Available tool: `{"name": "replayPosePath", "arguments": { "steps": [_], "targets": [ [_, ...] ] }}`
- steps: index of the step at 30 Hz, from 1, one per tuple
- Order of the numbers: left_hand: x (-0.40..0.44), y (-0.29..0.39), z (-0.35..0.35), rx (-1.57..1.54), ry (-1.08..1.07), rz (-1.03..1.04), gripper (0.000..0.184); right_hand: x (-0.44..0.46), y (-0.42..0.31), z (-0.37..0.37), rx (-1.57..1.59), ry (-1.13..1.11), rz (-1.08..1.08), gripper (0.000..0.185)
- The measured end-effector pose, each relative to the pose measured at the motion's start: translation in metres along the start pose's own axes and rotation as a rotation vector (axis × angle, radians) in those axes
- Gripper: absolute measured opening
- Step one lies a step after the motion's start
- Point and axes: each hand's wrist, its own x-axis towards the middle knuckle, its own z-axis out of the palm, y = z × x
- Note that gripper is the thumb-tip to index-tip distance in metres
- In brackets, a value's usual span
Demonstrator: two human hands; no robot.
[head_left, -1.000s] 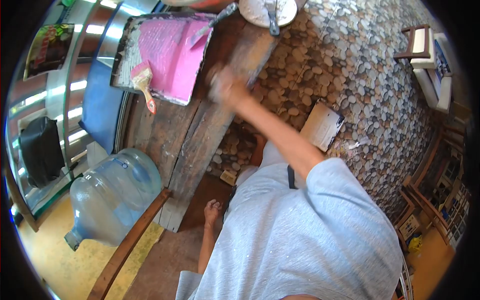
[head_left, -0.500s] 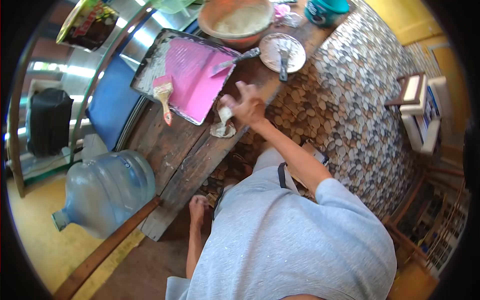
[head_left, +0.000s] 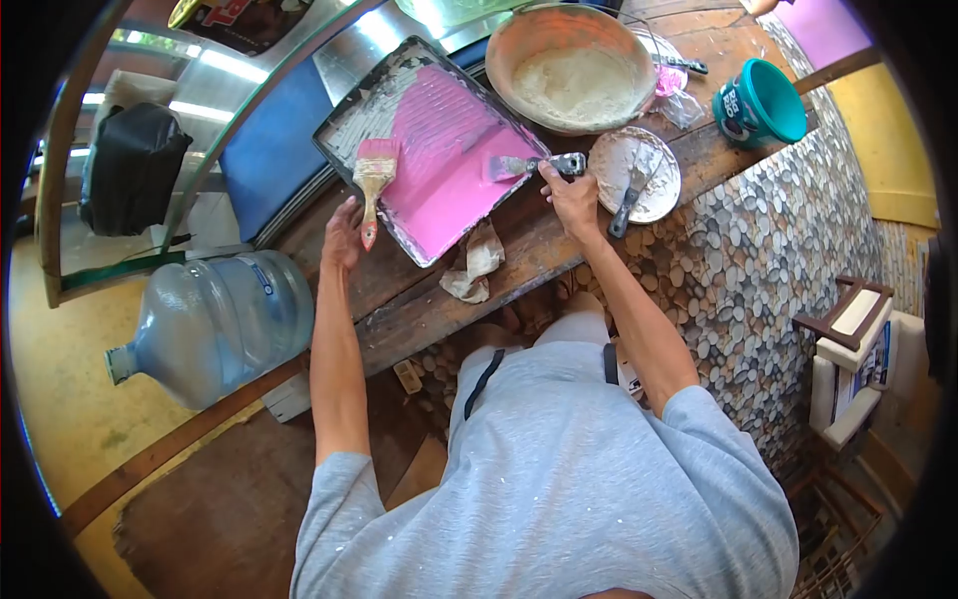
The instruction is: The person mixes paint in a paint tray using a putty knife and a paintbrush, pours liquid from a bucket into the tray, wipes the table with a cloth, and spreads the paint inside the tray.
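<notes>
A black paint tray (head_left: 344,118) with pink paint lies on the wooden bench. A paintbrush (head_left: 373,185) with pink-stained bristles rests across its near left edge. My left hand (head_left: 342,236) is beside the brush handle, holding nothing, its fingers loosely apart. My right hand (head_left: 575,208) has its fingers on the dark handle of a putty knife (head_left: 514,167), whose blade lies over the pink paint. Right of that hand, a white-smeared round lid (head_left: 664,190) carries a second putty knife (head_left: 627,208). Below the tray sits a crumpled, stained rag (head_left: 479,262).
A basin (head_left: 514,70) of whitish material stands behind the tray. A teal bucket (head_left: 766,105) is at the right, near a plastic bag (head_left: 681,108). A large water bottle (head_left: 215,324) lies at left. The bench (head_left: 399,329) edge runs in front of my body.
My left hand has risen from beside my body to the brush handle. My right hand has moved from above the rag to the putty knife handle. The view has shifted.
</notes>
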Motion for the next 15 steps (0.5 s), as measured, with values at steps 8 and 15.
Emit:
{"name": "replayPosePath", "arguments": {
  "steps": [8, 15],
  "targets": [
    [0.031, -0.011, 0.01, 0.092, -0.225, -0.16, 0.024, -0.018, -0.04, 0.014, -0.288, -0.071, -0.428, 0.026],
    [0.03, -0.027, 0.004, -0.057, -0.253, -0.169, 0.02, -0.019, -0.059, 0.023, -0.449, -0.193, -0.611, 0.028]
  ]
}}
